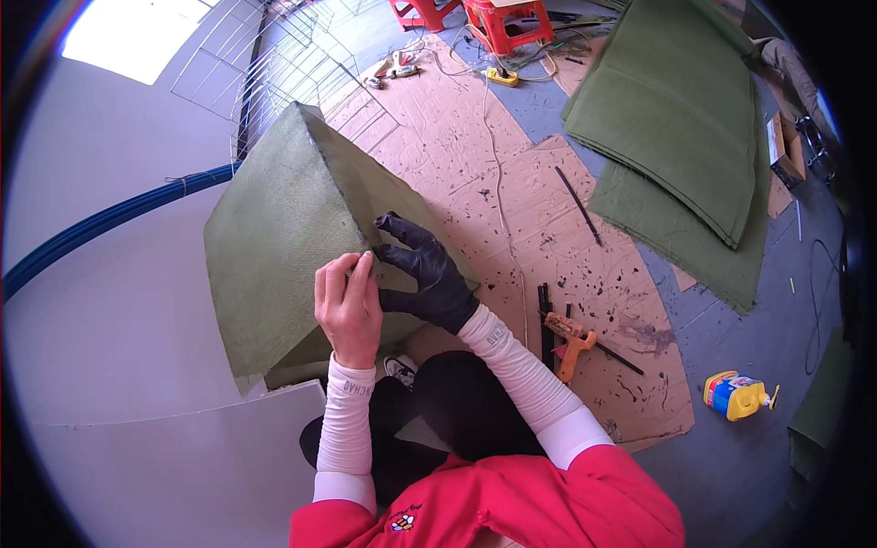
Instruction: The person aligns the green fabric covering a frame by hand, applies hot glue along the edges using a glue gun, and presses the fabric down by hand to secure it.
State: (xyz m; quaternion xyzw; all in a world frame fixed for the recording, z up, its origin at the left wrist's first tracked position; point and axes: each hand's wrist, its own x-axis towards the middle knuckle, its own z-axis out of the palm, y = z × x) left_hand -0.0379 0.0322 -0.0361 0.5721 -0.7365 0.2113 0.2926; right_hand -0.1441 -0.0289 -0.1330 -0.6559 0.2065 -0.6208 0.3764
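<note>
Olive-green angular folded panel [274, 215]: matt, finely rough; seemingly woven cloth, though plastic mesh is possible at this distance.
Black-gloved right hand [429, 274]: smooth, faintly glossy, rubbery covering.
Flat brown cardboard sheets [457, 119]: matt paper.
Squat yellow bottle [747, 399]: glossy plastic.
Red stool [505, 20]: smooth plastic.

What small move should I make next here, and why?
Probably press the dark ridge of the green piece with the gloved right hand, spread beside it; the bare left hand is at the ridge, and the glue gun lies aside.

Bright, even light, glaring white panel [137, 36] at upper left, strong fisheye curvature, dark corners.
</note>
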